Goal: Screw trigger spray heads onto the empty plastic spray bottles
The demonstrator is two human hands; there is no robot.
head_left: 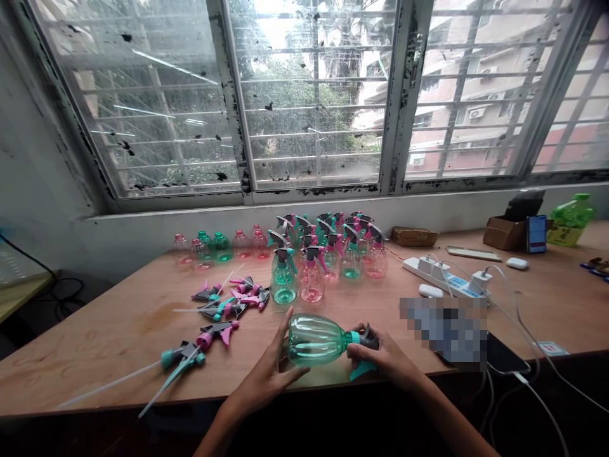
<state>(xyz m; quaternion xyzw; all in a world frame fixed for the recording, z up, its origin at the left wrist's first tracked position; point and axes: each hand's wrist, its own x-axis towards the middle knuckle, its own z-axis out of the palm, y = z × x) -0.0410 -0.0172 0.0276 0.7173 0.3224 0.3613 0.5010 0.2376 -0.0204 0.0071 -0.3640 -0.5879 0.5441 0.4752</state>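
Note:
A green spray bottle point(314, 341) lies sideways in the air over the table's front edge, its base to the left. My left hand point(270, 367) is wrapped round the base end, thumb and fingers on either side. At the other end, my right hand point(387, 357) grips the grey and teal spray head point(365, 343), which sits on the bottle's neck. Left of my hands lie loose spray heads point(216, 333) in grey, pink and teal, some with straws showing. Beyond the held bottle stand several green and pink bottles with spray heads point(311, 276).
Headless bottles point(222, 247) stand at the back left by the wall. On the right are a white power strip point(447, 279) with cables, a black phone point(507, 352), an earbud case point(431, 291), an open carton point(502, 233) and a green jug point(571, 219). A window runs behind the table.

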